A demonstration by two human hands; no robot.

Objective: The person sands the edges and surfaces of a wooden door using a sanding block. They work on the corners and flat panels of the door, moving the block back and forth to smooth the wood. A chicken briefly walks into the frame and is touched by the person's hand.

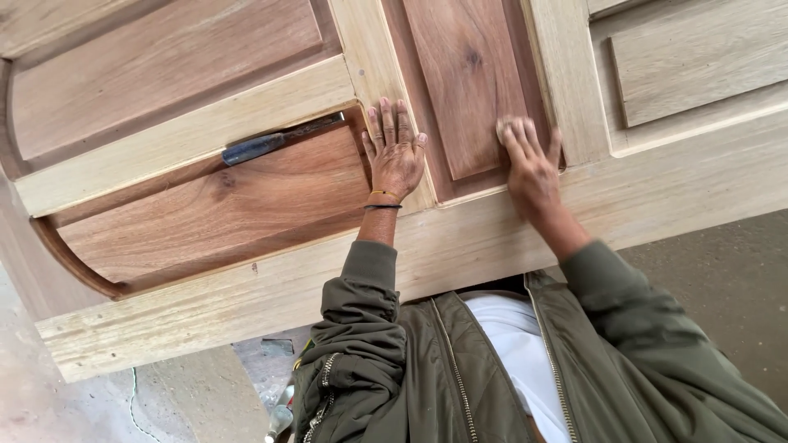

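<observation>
- Left hand (394,152): laid flat, palm down, fingers spread and grasping nothing. It rests on the pale upright rail (373,74) of the wooden door (492,238), apparently to steady the work and to brace the person's lean over it. A thin yellow band and a dark band (382,201) circle the wrist.
- Right hand (529,160): also flat on the wood, fingers extended and close together. A small pale pad, possibly sandpaper (502,127), shows under the fingertips; whether it is pinched or merely pressed down cannot be told. The hand lies at the lower right edge of the reddish raised panel (468,82), where panel meets frame, a placement suited to rubbing the surface.
- Chisel (279,141): a tool with a blue-grey handle and dark blade, lying loose in the groove above the curved reddish panel (222,213), just left of the left hand and touched by neither hand. The groove keeps it from rolling.
- Door: lying horizontally, pale frame members enclosing darker panels, its bottom rail nearest the body.
- Olive zip jacket (427,369) over a white shirt (513,344); sleeves reach the forearms.
- Concrete floor (722,271) visible beyond the door's edge.
</observation>
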